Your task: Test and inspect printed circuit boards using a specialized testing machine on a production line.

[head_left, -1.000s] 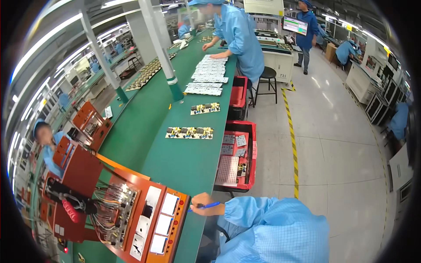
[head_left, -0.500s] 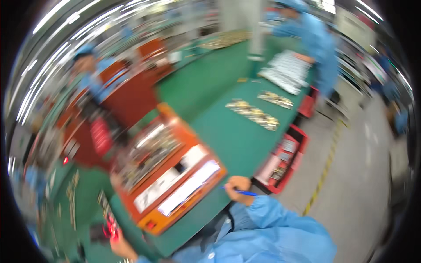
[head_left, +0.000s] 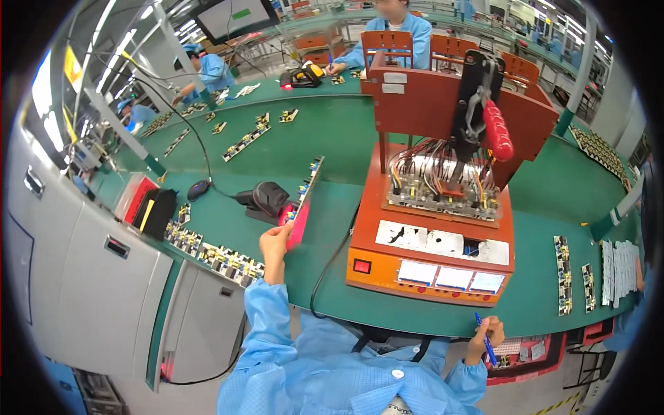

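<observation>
- Biggest first: our green worktop point(head_left: 332, 187) stretches right across in front of us.
- Next, the orange fixture point(head_left: 432, 218) with its red lever point(head_left: 496, 131), sitting right of centre.
- Black scanner point(head_left: 266, 200), well left of that, with pink light point(head_left: 299, 228) on its right side.
- Circuit board strip point(head_left: 306, 187): just right of the scanner, straight out ahead of our left grip, long axis running away from us and leaning a bit right. Looks tipped up; we can't tell if it touches the worktop.
- Left hand point(head_left: 275, 241) is clearly the nearer one, fingertips pinching the strip's near end, reaching up from below, wrist pretty straight.
- Right hand point(head_left: 489, 330) is well apart, near the worktop's front edge, fingers curled round a pen.
- Smallest: that blue pen point(head_left: 488, 344), slanting, upper end leftward.
</observation>
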### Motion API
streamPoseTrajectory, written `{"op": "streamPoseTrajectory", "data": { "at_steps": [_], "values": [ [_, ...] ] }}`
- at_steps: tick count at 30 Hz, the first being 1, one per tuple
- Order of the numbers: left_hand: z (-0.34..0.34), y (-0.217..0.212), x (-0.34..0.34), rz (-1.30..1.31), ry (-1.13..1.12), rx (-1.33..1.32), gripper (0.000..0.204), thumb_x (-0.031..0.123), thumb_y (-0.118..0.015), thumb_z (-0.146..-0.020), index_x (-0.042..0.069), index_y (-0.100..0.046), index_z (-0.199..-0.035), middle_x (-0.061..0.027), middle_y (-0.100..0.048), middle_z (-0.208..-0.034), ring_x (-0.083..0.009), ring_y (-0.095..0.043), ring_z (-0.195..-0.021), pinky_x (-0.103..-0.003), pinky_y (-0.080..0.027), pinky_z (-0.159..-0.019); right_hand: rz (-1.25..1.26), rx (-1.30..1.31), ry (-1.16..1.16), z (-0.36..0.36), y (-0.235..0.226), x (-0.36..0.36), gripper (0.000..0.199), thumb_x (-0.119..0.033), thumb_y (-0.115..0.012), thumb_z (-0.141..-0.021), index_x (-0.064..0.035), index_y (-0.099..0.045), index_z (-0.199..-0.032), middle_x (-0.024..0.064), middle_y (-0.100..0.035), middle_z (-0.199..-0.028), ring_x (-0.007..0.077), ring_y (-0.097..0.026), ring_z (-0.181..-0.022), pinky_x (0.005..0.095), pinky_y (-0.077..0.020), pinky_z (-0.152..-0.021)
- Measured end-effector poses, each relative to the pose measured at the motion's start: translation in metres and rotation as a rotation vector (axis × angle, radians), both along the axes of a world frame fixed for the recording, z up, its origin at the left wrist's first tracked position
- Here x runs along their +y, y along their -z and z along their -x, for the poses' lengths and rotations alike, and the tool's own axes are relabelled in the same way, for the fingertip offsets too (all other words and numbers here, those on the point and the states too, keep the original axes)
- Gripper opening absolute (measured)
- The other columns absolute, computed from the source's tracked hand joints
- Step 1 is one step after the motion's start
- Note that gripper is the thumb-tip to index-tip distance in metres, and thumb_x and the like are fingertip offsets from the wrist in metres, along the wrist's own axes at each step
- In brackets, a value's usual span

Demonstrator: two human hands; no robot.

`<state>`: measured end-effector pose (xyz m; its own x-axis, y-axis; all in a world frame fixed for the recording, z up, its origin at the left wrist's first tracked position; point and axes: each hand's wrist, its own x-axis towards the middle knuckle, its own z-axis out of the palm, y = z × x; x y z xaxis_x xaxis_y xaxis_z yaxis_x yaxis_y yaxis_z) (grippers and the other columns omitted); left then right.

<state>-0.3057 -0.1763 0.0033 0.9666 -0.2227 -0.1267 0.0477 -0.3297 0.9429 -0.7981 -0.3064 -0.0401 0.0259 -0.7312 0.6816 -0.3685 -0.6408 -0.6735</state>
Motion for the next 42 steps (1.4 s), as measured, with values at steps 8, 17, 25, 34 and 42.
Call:
{"op": "streamPoseTrajectory", "data": {
  "at_steps": [8, 17, 25, 34, 42],
  "values": [
    [0.045, 0.022, 0.042, 0.030, -0.084, -0.296, 0.038, 0.029, -0.080, -0.071, -0.003, -0.067, -0.088, -0.0097, -0.069, -0.077, -0.0135, -0.065, -0.069, -0.026, -0.051, -0.065, -0.063, 0.003, 0.021, 0.004, 0.007, -0.003, 0.028, -0.008, -0.053, -0.088, -0.0031, -0.049, -0.061, 0.0091, -0.052, -0.062, 0.0221, -0.051, -0.054, 0.0320, -0.0387, -0.052],
    [0.017, -0.019, -0.095, 0.363, 0.152, 0.203, 0.036, 0.035, -0.073, -0.082, 0.002, -0.069, -0.094, 0.0007, -0.060, -0.070, -0.0067, -0.051, -0.054, -0.022, -0.034, -0.045, -0.063, -0.036, 0.064, 0.004, 0.001, 0.003, 0.023, -0.006, -0.053, -0.089, -0.0037, -0.046, -0.067, 0.0069, -0.050, -0.060, 0.0169, -0.048, -0.053, 0.0285, -0.0368, -0.051],
    [-0.043, 0.008, -0.209, 0.182, 0.218, -0.505, 0.050, 0.036, -0.067, -0.084, -0.007, -0.062, -0.109, -0.0100, -0.066, -0.096, -0.0175, -0.059, -0.087, -0.031, -0.045, -0.081, -0.169, -0.176, 0.030, -0.004, 0.002, 0.005, 0.024, -0.017, -0.053, -0.093, -0.0023, -0.051, -0.074, 0.0057, -0.050, -0.059, 0.0146, -0.049, -0.053, 0.0268, -0.0391, -0.051],
    [0.108, -0.079, -0.055, 0.402, 0.492, -0.308, 0.047, 0.015, -0.049, -0.094, -0.002, -0.039, -0.136, -0.0165, -0.042, -0.139, -0.0259, -0.042, -0.128, -0.036, -0.033, -0.105, -0.165, 0.265, 0.437, 0.091, -0.060, -0.110, 0.023, -0.026, -0.061, -0.089, -0.0027, -0.062, -0.088, 0.0127, -0.063, -0.078, 0.0253, -0.062, -0.074, 0.0362, -0.0459, -0.066],
    [0.136, -0.023, 0.036, 0.226, 0.336, -0.373, 0.042, 0.016, -0.042, -0.096, 0.003, -0.040, -0.135, -0.0148, -0.048, -0.131, -0.0255, -0.047, -0.122, -0.038, -0.036, -0.101, -0.359, 0.620, 0.469, 0.205, -0.051, -0.200, 0.048, -0.034, -0.080, -0.069, -0.0077, -0.046, -0.090, 0.0132, -0.057, -0.081, 0.0341, -0.056, -0.080, 0.0440, -0.0446, -0.069]
  ]
}}
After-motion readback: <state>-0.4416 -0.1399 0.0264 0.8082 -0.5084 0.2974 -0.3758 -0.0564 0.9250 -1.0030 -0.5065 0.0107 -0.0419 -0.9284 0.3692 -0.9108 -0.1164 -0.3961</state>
